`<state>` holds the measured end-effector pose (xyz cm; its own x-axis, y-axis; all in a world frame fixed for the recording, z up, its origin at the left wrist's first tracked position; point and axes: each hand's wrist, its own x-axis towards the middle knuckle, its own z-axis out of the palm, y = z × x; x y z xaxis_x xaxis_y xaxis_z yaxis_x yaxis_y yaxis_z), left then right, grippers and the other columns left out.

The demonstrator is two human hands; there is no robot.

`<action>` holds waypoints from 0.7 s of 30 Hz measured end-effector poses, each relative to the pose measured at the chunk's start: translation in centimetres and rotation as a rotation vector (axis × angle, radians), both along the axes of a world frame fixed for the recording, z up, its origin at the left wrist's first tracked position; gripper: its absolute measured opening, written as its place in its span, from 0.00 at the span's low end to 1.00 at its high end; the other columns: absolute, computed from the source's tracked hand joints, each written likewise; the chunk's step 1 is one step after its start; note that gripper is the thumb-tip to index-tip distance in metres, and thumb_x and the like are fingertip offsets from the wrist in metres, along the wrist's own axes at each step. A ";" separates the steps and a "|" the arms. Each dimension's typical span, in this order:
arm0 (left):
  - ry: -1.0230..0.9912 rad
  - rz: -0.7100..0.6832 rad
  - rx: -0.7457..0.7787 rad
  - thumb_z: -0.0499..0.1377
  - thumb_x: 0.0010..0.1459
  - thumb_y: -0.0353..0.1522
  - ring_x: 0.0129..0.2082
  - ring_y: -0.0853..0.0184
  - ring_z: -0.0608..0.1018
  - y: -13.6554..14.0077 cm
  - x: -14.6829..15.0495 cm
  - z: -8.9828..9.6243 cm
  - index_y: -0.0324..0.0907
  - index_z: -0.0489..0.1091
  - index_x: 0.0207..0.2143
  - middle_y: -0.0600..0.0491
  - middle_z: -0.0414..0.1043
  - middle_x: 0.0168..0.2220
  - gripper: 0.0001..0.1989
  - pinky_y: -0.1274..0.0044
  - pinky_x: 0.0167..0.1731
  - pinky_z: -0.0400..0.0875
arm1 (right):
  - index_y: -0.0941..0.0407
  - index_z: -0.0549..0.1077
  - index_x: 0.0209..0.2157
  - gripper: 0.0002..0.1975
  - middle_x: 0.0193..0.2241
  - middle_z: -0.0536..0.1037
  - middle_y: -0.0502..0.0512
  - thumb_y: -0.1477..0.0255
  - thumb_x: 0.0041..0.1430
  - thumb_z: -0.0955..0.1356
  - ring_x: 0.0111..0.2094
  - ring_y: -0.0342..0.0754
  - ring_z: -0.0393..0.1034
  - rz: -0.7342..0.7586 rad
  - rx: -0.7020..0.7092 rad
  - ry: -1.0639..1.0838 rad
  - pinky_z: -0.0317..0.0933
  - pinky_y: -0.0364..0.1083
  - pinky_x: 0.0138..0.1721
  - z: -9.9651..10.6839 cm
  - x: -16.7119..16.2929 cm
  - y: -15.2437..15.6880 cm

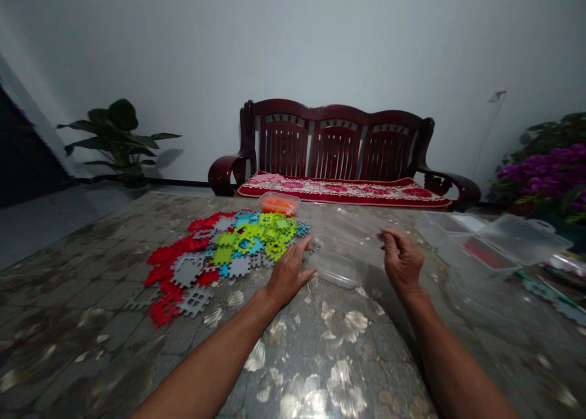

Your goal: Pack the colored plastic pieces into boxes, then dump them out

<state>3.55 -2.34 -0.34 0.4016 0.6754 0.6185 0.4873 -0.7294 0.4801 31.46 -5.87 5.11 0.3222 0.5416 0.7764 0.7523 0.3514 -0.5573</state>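
A clear plastic container (336,271) lies on the patterned tablecloth between my hands. My left hand (290,274) rests at its left side, thumb and fingers spread apart; whether the fingertips touch the container I cannot tell. To the right, my right hand (403,259) is raised a little with its fingers curled into a pinch. Anything in that pinch is too small or too transparent to make out. Just left of my left hand spreads a heap of interlocking plastic pieces, with lime green pieces (270,231), red pieces (171,257), grey pieces (187,269) and blue ones.
Behind the heap stands a clear box (280,203) of orange pieces. Open clear boxes (489,248) stand on the table's right, one with something red inside. A grey strip (556,300) lies near the right edge. Beyond the table is a wooden bench (336,141).
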 end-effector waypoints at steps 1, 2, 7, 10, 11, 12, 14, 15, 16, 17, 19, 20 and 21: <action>-0.016 0.010 -0.015 0.63 0.56 0.25 0.55 0.57 0.76 0.0 0.1 -0.1 0.46 0.51 0.67 0.47 0.73 0.53 0.40 0.63 0.57 0.70 | 0.53 0.78 0.38 0.15 0.31 0.81 0.56 0.59 0.64 0.63 0.29 0.49 0.74 0.048 -0.031 -0.047 0.70 0.50 0.36 -0.1 -0.2 -0.1; -0.033 0.022 -0.028 0.63 0.56 0.24 0.54 0.57 0.75 0.1 0.2 -0.1 0.46 0.50 0.68 0.47 0.72 0.53 0.41 0.63 0.57 0.70 | 0.52 0.78 0.36 0.15 0.31 0.81 0.56 0.60 0.63 0.64 0.30 0.49 0.74 0.097 -0.062 -0.098 0.70 0.50 0.36 -0.2 -0.3 -0.2; -0.112 0.089 -0.093 0.68 0.53 0.27 0.47 0.61 0.78 0.2 0.8 -0.1 0.47 0.50 0.67 0.49 0.70 0.51 0.45 0.67 0.51 0.74 | 0.50 0.77 0.30 0.11 0.27 0.78 0.54 0.63 0.61 0.65 0.31 0.50 0.72 0.309 -0.169 -0.294 0.67 0.50 0.38 -0.8 -0.7 -0.6; -0.097 0.105 -0.084 0.69 0.52 0.28 0.45 0.62 0.77 0.2 1.0 0.2 0.48 0.50 0.68 0.49 0.67 0.51 0.46 0.67 0.50 0.75 | 0.50 0.73 0.24 0.14 0.23 0.75 0.54 0.63 0.62 0.63 0.29 0.49 0.69 0.360 -0.208 -0.345 0.65 0.49 0.36 -1.2 -1.1 -0.8; -0.080 0.103 -0.070 0.70 0.52 0.29 0.46 0.61 0.77 0.1 1.0 0.2 0.49 0.49 0.68 0.49 0.66 0.52 0.46 0.67 0.50 0.75 | 0.50 0.71 0.23 0.15 0.22 0.74 0.53 0.63 0.62 0.63 0.28 0.49 0.68 0.375 -0.215 -0.359 0.64 0.49 0.35 -1.3 -1.3 -0.8; -0.063 0.098 -0.056 0.70 0.52 0.30 0.48 0.60 0.76 0.1 1.0 0.3 0.50 0.50 0.67 0.49 0.65 0.53 0.46 0.66 0.51 0.75 | 0.50 0.70 0.22 0.15 0.22 0.73 0.53 0.63 0.62 0.63 0.27 0.49 0.68 0.386 -0.215 -0.368 0.63 0.48 0.34 -1.3 -1.5 -0.9; -0.033 0.082 -0.035 0.70 0.52 0.30 0.51 0.59 0.75 0.0 1.0 0.3 0.52 0.53 0.66 0.50 0.64 0.54 0.44 0.65 0.53 0.74 | 0.50 0.70 0.21 0.17 0.20 0.71 0.52 0.64 0.63 0.63 0.25 0.48 0.66 0.375 -0.198 -0.361 0.62 0.48 0.33 -1.3 -1.8 -0.9; -0.024 0.078 -0.030 0.71 0.51 0.30 0.53 0.58 0.74 0.0 0.9 0.3 0.53 0.56 0.65 0.50 0.64 0.54 0.42 0.64 0.55 0.73 | 0.51 0.70 0.21 0.17 0.20 0.71 0.53 0.63 0.63 0.62 0.26 0.49 0.66 0.343 -0.186 -0.344 0.62 0.48 0.34 -1.1 -1.9 -0.9; -0.019 0.079 -0.027 0.71 0.51 0.30 0.55 0.56 0.73 0.0 0.9 0.3 0.52 0.58 0.64 0.49 0.63 0.55 0.41 0.63 0.57 0.72 | 0.51 0.72 0.22 0.17 0.22 0.73 0.53 0.63 0.64 0.62 0.28 0.49 0.68 0.299 -0.176 -0.324 0.64 0.49 0.36 -1.0 -2.0 -0.8; -0.018 0.080 -0.025 0.71 0.51 0.31 0.58 0.54 0.72 0.1 0.9 0.2 0.52 0.59 0.64 0.48 0.62 0.57 0.40 0.61 0.58 0.70 | 0.51 0.74 0.25 0.16 0.25 0.76 0.55 0.62 0.64 0.63 0.32 0.51 0.70 0.253 -0.173 -0.308 0.65 0.51 0.40 -0.8 -2.1 -0.6; -0.031 0.069 -0.037 0.73 0.50 0.33 0.63 0.50 0.68 0.3 0.8 0.0 0.51 0.58 0.65 0.44 0.56 0.63 0.43 0.57 0.62 0.66 | 0.52 0.78 0.37 0.15 0.40 0.80 0.59 0.59 0.64 0.63 0.45 0.55 0.72 0.194 -0.210 -0.305 0.63 0.55 0.51 -0.5 -2.4 -0.2; -0.040 0.056 -0.053 0.74 0.49 0.34 0.65 0.48 0.65 0.5 0.8 -0.1 0.51 0.57 0.66 0.43 0.52 0.66 0.46 0.56 0.63 0.64 | 0.52 0.77 0.44 0.17 0.49 0.78 0.61 0.57 0.64 0.64 0.52 0.58 0.70 0.184 -0.252 -0.318 0.61 0.58 0.56 -0.4 -2.5 0.1; -0.047 0.039 -0.075 0.74 0.47 0.35 0.67 0.46 0.63 0.7 0.8 -0.2 0.51 0.56 0.67 0.42 0.47 0.69 0.48 0.54 0.64 0.62 | 0.53 0.75 0.51 0.22 0.56 0.74 0.63 0.55 0.64 0.64 0.58 0.60 0.66 0.180 -0.306 -0.337 0.58 0.60 0.60 -0.4 -2.7 0.4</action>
<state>4.32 -1.64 -0.54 0.3455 0.7351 0.5833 0.4903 -0.6714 0.5558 28.77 -5.44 4.71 -0.0391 0.7854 0.6178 0.8509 0.3503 -0.3914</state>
